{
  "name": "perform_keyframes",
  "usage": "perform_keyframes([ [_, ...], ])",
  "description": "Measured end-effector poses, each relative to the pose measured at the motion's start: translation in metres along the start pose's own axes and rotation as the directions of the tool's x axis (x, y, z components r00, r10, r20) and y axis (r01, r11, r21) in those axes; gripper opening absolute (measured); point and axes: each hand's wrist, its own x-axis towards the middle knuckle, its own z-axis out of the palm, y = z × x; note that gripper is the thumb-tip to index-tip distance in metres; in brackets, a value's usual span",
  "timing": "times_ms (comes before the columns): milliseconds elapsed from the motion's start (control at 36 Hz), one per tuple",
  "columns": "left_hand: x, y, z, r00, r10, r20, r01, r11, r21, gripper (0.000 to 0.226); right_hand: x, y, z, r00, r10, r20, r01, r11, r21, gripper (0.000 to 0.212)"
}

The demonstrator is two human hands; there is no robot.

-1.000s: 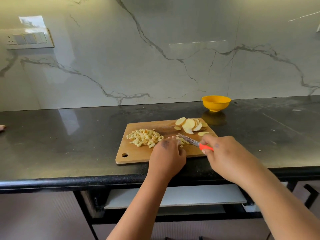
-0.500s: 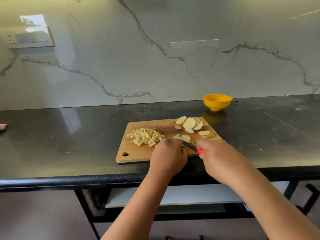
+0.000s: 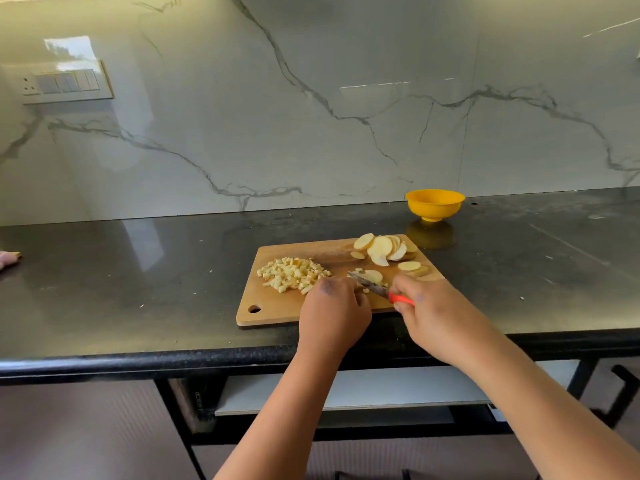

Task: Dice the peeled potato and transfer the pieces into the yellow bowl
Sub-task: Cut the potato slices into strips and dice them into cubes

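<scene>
My right hand (image 3: pixel 440 317) grips the red-handled knife (image 3: pixel 381 291); my left hand (image 3: pixel 334 311) pins pale potato slices (image 3: pixel 372 276) for dicing on the wooden board (image 3: pixel 277 306) by the tabletop's front edge. Small yellow bowl (image 3: pixel 434 203) waits at the back.

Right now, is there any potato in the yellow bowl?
No, what shows of the yellow bowl looks empty; the diced pieces and slices lie on the cutting board.
</scene>
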Motion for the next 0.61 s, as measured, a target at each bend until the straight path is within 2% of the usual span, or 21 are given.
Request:
perform_keyframes([
  [139, 0.002, 0.000, 0.003, 0.999, 0.046, 0.008, -0.046, 0.999, 0.021, 0.020, 0.003, -0.002, 0.009, 1.000, -0.010, 0.014, 0.010, 0.999, -0.036, 0.009],
  [250, 0.005, 0.000, 0.003, 0.999, 0.046, 0.021, -0.047, 0.999, 0.015, 0.020, 0.015, 0.002, 0.016, 0.999, -0.003, 0.033, 0.003, 1.000, 0.012, 0.018],
  [306, 0.004, 0.001, 0.003, 0.999, 0.036, 0.022, -0.036, 0.999, 0.021, 0.021, 0.016, 0.005, 0.008, 0.999, 0.002, 0.053, -0.005, 0.999, 0.052, 0.014],
  [444, 0.001, 0.002, 0.000, 0.999, 0.019, 0.050, -0.020, 1.000, 0.011, 0.024, 0.003, 0.026, -0.032, 0.981, 0.075, 0.181, -0.086, 0.995, 0.053, 0.007],
  [528, 0.000, 0.001, -0.002, 1.000, 0.018, 0.024, -0.018, 0.999, -0.026, 0.023, -0.001, 0.033, -0.045, 0.969, 0.085, 0.234, -0.110, 0.989, 0.095, 0.006],
  [611, -0.003, 0.002, -0.005, 0.998, 0.007, -0.069, -0.014, 0.995, -0.104, 0.022, -0.002, 0.032, -0.043, 0.980, 0.084, 0.180, -0.106, 0.988, 0.113, 0.007],
])
